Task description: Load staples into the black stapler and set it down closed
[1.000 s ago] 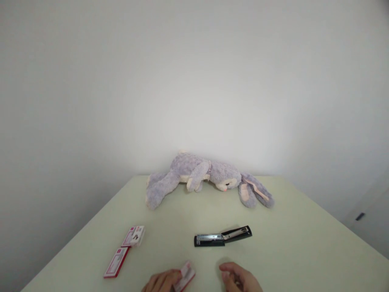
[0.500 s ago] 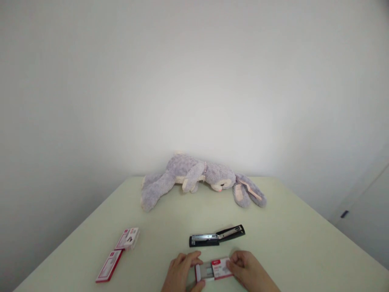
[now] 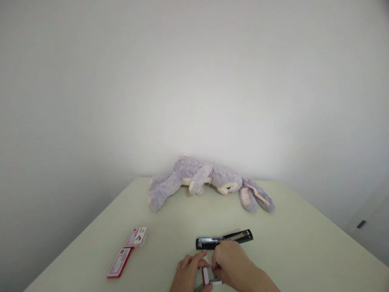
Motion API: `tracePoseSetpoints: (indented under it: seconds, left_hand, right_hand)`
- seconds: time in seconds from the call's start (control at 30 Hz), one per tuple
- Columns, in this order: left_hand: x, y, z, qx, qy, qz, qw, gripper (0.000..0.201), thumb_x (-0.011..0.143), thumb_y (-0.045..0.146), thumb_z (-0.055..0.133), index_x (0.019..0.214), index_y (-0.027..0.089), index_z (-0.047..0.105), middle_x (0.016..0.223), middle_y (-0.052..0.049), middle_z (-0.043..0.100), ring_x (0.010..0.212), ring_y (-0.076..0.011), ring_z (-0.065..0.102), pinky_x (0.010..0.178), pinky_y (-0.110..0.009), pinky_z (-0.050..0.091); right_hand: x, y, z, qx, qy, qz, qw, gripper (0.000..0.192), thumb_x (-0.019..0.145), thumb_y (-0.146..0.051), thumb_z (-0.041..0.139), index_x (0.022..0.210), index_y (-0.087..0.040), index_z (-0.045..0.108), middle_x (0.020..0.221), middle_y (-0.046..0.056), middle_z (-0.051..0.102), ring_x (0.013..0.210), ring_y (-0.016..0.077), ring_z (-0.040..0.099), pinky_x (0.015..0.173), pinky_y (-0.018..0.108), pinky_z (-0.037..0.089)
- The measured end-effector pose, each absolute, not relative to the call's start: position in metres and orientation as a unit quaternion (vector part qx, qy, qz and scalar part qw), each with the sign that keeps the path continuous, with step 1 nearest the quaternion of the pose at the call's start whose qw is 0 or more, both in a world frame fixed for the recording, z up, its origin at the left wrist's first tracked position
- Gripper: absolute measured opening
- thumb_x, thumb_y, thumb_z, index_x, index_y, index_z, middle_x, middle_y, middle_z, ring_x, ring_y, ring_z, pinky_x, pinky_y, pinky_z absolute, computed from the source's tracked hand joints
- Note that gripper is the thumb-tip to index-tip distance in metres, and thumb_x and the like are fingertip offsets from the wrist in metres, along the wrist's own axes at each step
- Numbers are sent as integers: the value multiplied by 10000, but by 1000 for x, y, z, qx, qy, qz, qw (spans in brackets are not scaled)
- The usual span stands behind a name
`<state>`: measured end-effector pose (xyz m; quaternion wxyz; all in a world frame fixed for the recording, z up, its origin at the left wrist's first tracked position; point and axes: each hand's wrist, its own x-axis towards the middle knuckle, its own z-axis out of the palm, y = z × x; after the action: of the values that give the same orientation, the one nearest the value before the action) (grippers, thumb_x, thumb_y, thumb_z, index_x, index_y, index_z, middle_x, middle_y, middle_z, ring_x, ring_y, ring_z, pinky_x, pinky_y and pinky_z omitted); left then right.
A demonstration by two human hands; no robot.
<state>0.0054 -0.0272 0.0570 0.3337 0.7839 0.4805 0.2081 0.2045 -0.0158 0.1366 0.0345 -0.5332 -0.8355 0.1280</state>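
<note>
My left hand [image 3: 187, 275] holds a small red-and-white staple box [image 3: 206, 276] at the near edge of the pale green table [image 3: 291, 247]. Only the box's left end shows. My right hand [image 3: 231, 265] lies over the rest of the box with its fingers pinched at the box's open end. What the fingertips grip is hidden. Just beyond both hands lies a black stapler [image 3: 224, 239], swung open flat with its metal channel facing up.
Two more red-and-white staple boxes lie at the left, one nearer [image 3: 119, 263] and one farther [image 3: 137, 237]. A grey-purple plush rabbit [image 3: 209, 181] lies on its side at the table's far edge against the white wall.
The right hand has moved left over the staple box, covering most of it. The left hand keeps its hold. One second ago the box was only in the left hand.
</note>
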Motion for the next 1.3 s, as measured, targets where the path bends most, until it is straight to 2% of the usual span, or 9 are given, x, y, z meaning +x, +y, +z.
tracePoseSetpoints:
  seconds: [0.1,0.3,0.4,0.53,0.73,0.9,0.97,1.07,1.3]
  left_hand:
    - [4,-24,57,788,476,191,341,757,730,290,779,1435,267,506,1298,-26,710,1217,-291,567,1071,-423,378]
    - [5,-23,46,789,482,198,326,743,706,263,823,1395,299,547,1255,-6,730,1177,-266,591,1049,-399,408]
    - [2,-25,42,798,489,247,251,612,700,339,855,1277,328,650,1229,-28,714,1149,-267,599,1004,-381,449]
    - [1,-28,43,810,503,226,199,340,829,524,743,1130,368,720,1016,-3,734,981,-242,649,883,-367,478]
    - [29,-32,31,820,495,243,150,192,954,326,561,1049,353,725,977,12,760,966,-247,658,854,-385,450]
    - [18,-25,44,754,537,334,178,268,1002,288,409,1034,246,672,958,-43,717,904,-217,643,859,-368,470]
    - [10,-16,61,738,560,336,168,270,975,310,459,1155,224,641,1104,-71,685,1040,-236,611,949,-390,447]
    - [8,2,83,759,556,287,181,499,870,354,639,1357,267,576,1343,-68,602,1256,-273,499,1062,-431,362]
    - [21,-3,89,785,526,236,228,280,793,343,758,1071,344,722,1107,28,688,1093,-225,560,970,-368,352]
  right_hand:
    - [207,-15,135,-519,-845,126,37,178,683,-196,644,741,-242,806,763,86,798,785,273,737,690,306,428]
    - [249,-27,126,-551,-806,184,109,229,724,-171,614,864,-283,756,736,-37,757,678,140,680,618,218,382]
    - [279,-38,112,-572,-767,245,157,260,787,-230,626,1004,-287,757,735,-32,729,673,146,660,632,221,400]
    - [303,-47,86,-578,-733,310,181,535,747,-284,715,1280,-273,672,785,-25,697,676,155,632,623,222,420]
    - [283,-47,75,-535,-764,307,189,365,695,-221,745,1054,-282,759,842,-26,654,731,143,596,656,212,407]
    - [264,-46,97,-566,-756,286,161,542,669,-275,808,1202,-321,720,971,-8,661,803,161,616,711,222,424]
    - [256,-45,103,-553,-761,288,177,536,679,-233,782,1194,-371,729,1006,-17,666,813,150,630,718,213,423]
    - [241,-41,103,-536,-771,291,183,365,671,-196,761,987,-374,803,923,-37,690,768,135,631,675,204,399]
    - [221,-28,110,-530,-801,231,153,140,743,-218,717,824,-296,800,731,-47,674,681,115,578,622,217,329]
